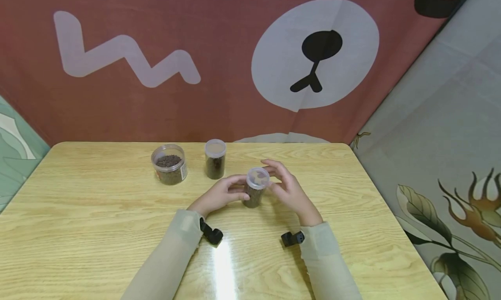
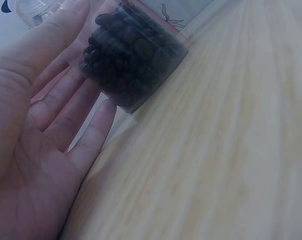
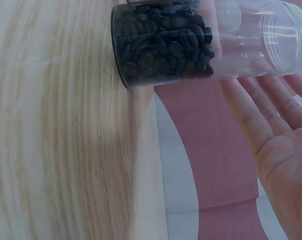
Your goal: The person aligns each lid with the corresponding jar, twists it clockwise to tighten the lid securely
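Note:
A clear plastic jar [image 1: 254, 195], part filled with dark coffee beans [image 3: 163, 45], stands upright on the wooden table. My left hand [image 1: 224, 193] holds it from the left, thumb at the front and fingers round the far side. In the left wrist view the thumb [image 2: 38, 47] lies along the jar's side. On the right, my right hand [image 1: 287, 187] is beside the jar's upper part. Its fingers [image 3: 246, 110] are fairly straight in the right wrist view and reach behind the jar near its ringed top [image 3: 286, 37]. Whether they touch it is hard to tell.
Behind the left hand stands a second tall jar [image 1: 215, 161] with dark contents. Farther left is a wide, low jar [image 1: 170, 171] holding dark brown bits. A red-brown cloth [image 1: 156, 108] hangs at the table's back edge. Patterned fabric [image 1: 450, 139] hangs at the right.

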The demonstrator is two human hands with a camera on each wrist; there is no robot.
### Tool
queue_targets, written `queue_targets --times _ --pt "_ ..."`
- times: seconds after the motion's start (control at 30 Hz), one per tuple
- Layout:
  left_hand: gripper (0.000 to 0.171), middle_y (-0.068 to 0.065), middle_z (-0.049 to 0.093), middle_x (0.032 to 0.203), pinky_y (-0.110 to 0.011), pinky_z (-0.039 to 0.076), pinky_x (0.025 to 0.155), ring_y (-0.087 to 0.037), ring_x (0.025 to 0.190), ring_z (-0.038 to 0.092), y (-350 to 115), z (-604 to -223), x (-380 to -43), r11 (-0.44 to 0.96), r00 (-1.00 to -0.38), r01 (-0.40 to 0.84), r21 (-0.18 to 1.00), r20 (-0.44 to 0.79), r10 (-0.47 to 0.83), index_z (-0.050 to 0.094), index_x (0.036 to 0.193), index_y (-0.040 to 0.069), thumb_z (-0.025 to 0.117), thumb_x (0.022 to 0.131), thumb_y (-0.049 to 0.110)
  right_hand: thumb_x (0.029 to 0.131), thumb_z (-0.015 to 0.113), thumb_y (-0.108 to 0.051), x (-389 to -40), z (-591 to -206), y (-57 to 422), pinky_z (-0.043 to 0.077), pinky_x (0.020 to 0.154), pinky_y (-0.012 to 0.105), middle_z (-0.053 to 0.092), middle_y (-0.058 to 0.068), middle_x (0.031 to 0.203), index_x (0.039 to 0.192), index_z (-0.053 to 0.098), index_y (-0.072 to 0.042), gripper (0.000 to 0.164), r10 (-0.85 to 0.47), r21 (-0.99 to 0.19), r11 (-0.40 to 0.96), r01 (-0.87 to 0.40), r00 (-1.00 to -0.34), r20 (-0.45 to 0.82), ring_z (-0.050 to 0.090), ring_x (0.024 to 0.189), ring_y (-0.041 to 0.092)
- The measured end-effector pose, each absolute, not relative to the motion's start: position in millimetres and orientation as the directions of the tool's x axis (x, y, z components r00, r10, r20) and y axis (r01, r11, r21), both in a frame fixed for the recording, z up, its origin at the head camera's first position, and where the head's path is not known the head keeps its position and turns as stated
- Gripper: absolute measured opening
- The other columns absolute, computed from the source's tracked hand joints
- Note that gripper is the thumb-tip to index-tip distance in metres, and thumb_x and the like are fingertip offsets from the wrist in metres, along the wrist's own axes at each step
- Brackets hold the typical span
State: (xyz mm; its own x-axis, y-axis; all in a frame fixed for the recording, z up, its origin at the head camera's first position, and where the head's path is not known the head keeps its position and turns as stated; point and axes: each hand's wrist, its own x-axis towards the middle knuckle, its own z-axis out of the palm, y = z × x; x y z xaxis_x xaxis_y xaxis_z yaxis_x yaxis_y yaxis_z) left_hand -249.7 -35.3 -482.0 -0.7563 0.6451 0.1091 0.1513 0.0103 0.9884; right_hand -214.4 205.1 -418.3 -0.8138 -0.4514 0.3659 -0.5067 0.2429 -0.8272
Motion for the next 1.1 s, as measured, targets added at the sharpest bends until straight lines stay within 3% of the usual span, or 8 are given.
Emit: queue_targets --times 0.1,0.3,0.4,0.67,1.1 --pt "0.057 -0.019 0.051 0.148 -0.041 0.048 0.108 -0.037 0.133 0.052 -35.4 -481.2 -249.4 0.009 -0.756 0.149 0.989 0.108 0.646 0.051 0.146 0.000 0.073 0.095 0.012 0.097 0.049 0.010 -214.8 -418.4 205.2 0.053 0.096 0.055 0.057 0.023 0.133 0.147 0.044 0.002 0.051 -0.466 -0.807 0.243 -0.537 -0.795 0.389 0.056 0.119 0.041" --pt "0.056 -0.019 0.051 0.147 -0.039 0.048 0.108 -0.036 0.133 0.052 -35.5 -480.4 -249.1 0.003 -0.757 0.148 0.989 0.111 0.644 0.051 0.145 -0.001 0.073 0.095 0.011 0.098 0.049 0.009 -214.3 -418.7 205.7 0.059 0.090 0.037 0.056 0.022 0.138 0.143 0.051 0.002 0.045 -0.480 -0.810 0.243 -0.534 -0.792 0.378 0.056 0.120 0.041" --pt "0.056 -0.019 0.052 0.147 -0.039 0.048 0.108 -0.037 0.133 0.052 -35.3 -480.2 -248.2 -0.005 -0.756 0.149 0.989 0.117 0.645 0.051 0.145 -0.001 0.073 0.095 0.010 0.097 0.050 0.009 -213.9 -419.0 205.5 0.059 0.090 0.034 0.056 0.024 0.136 0.142 0.050 0.004 0.045 -0.476 -0.819 0.235 -0.523 -0.797 0.372 0.056 0.119 0.043" --pt "0.054 -0.018 0.053 0.146 -0.038 0.048 0.108 -0.035 0.132 0.053 -34.5 -478.7 -246.4 -0.006 -0.755 0.148 0.989 0.117 0.645 0.053 0.144 -0.001 0.072 0.094 0.007 0.097 0.055 0.009 -212.4 -418.1 204.4 0.059 0.091 0.034 0.056 0.024 0.132 0.138 0.050 0.003 0.041 -0.456 -0.838 0.245 -0.487 -0.821 0.344 0.056 0.118 0.042" --pt "0.054 -0.017 0.054 0.146 -0.039 0.046 0.110 -0.033 0.134 0.051 -34.6 -481.8 -248.7 0.004 -0.757 0.161 0.987 0.121 0.642 0.053 0.144 0.000 0.073 0.094 0.009 0.095 0.064 0.003 -213.5 -419.3 204.0 0.058 0.091 0.047 0.057 0.024 0.128 0.133 0.047 0.001 0.042 -0.429 -0.856 0.249 -0.453 -0.844 0.322 0.055 0.118 0.045"
